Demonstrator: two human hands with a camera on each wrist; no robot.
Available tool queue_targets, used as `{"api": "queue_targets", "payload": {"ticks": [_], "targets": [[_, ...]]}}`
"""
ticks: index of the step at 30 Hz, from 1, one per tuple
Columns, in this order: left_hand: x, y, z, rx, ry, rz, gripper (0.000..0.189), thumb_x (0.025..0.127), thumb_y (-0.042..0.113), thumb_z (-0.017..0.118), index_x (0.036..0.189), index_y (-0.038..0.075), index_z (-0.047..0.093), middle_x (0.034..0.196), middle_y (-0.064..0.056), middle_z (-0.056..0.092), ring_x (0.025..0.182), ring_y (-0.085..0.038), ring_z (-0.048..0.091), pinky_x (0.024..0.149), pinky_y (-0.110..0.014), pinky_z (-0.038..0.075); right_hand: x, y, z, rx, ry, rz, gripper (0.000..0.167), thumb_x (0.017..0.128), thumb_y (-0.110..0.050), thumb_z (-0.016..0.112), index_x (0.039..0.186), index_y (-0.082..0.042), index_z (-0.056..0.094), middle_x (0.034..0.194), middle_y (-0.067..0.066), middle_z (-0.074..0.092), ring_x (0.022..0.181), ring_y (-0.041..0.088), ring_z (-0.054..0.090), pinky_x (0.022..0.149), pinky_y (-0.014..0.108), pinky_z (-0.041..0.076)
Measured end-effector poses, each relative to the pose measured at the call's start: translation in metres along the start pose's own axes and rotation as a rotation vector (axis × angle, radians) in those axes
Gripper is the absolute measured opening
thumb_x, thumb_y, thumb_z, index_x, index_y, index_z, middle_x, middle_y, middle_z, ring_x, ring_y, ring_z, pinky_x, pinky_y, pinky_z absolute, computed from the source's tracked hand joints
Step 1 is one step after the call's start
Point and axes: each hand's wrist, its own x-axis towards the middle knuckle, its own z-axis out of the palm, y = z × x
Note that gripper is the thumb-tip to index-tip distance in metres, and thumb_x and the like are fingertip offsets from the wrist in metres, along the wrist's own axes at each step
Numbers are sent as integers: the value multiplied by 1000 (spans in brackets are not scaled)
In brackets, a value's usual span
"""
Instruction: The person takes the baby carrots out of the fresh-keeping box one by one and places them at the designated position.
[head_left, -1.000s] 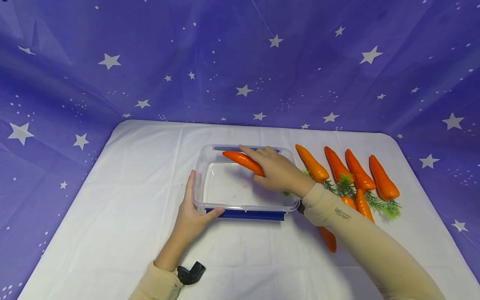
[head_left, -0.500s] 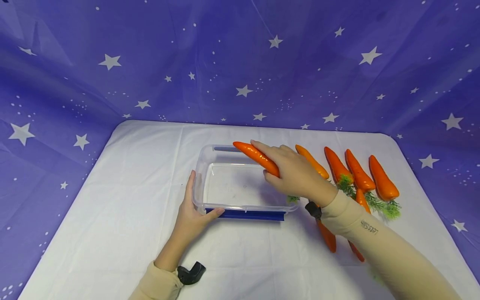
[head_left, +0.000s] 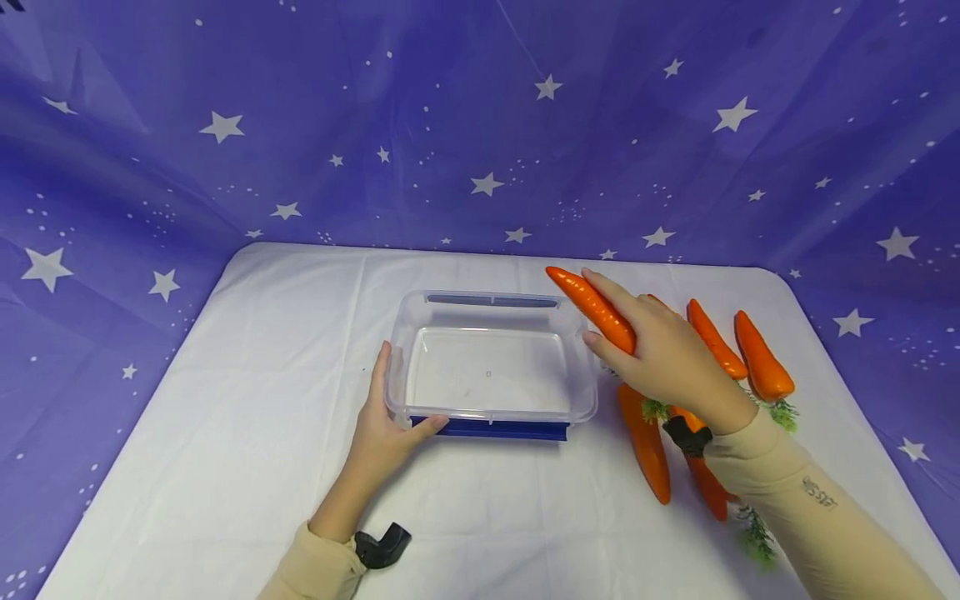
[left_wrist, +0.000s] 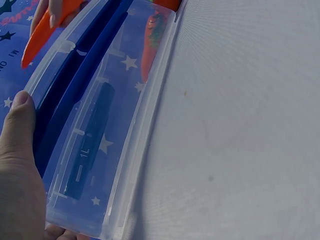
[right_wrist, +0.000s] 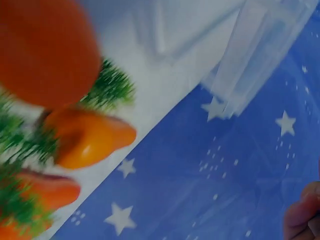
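A clear plastic food container with blue latch flaps sits lidless on the table, its inside bare. My left hand grips its front left corner, thumb on the front rim and fingers along the left wall; the left wrist view shows the thumb beside the blue flap. Above the container's right rim, my right hand holds an orange carrot, tip pointing to the far left. Its blurred thick end looms large in the right wrist view. The palm hides the carrot's leafy top in the head view.
Several more carrots lie right of the container, among them one at the far right and one nearer the front. My right arm covers part of them. White cloth covers the table, with a purple star-patterned sheet behind.
My right hand has moved right with the carrot, from over the middle of the container to its right rim. The left hand and the container have stayed put.
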Motion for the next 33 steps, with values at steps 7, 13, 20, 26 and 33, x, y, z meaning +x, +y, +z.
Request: {"api": "queue_targets", "payload": {"ticks": [7, 13, 20, 26, 33], "targets": [[1, 0, 0, -4, -8, 6, 125, 71, 34, 90, 160, 35, 3, 167, -6, 17, 150, -36, 23, 116, -64, 26, -35, 38, -12, 48, 50, 120, 76, 96, -44, 61, 156, -47, 15, 103, 12, 62, 73, 22, 53, 54, 31, 43], [1, 1, -1, 3, -2, 1, 125, 71, 34, 90, 160, 34, 3, 167, -6, 17, 150, -35, 23, 117, -62, 26, -70, 78, -19, 62, 38, 238, 79, 97, -43, 59, 159, -41, 9, 117, 25, 59, 73, 28, 59, 50, 33, 48], [2, -1, -2, 14, -2, -5, 125, 71, 35, 90, 160, 35, 2, 166, -6, 18, 150, -36, 24, 117, -63, 27, -105, 118, -14, 47, 16, 323, 81, 99, -40, 57, 160, -37, 3, 110, 30, 61, 69, 31, 60, 49, 40, 47], [0, -2, -1, 10, 5, -14, 125, 71, 35, 90, 159, 39, 3, 166, -6, 17, 151, -34, 23, 118, -62, 25, -124, 145, 0, 37, -129, 442, 81, 101, -49, 47, 160, -33, -7, 98, 30, 60, 64, 27, 56, 48, 36, 39], [0, -1, 0, 3, 1, -12, 124, 71, 35, 90, 159, 38, 3, 166, -4, 18, 151, -34, 22, 118, -62, 25, -142, 166, 12, 30, -205, 453, 85, 102, -50, 45, 159, -25, -12, 126, 47, 48, 83, 49, 63, 54, 52, 48]]}}
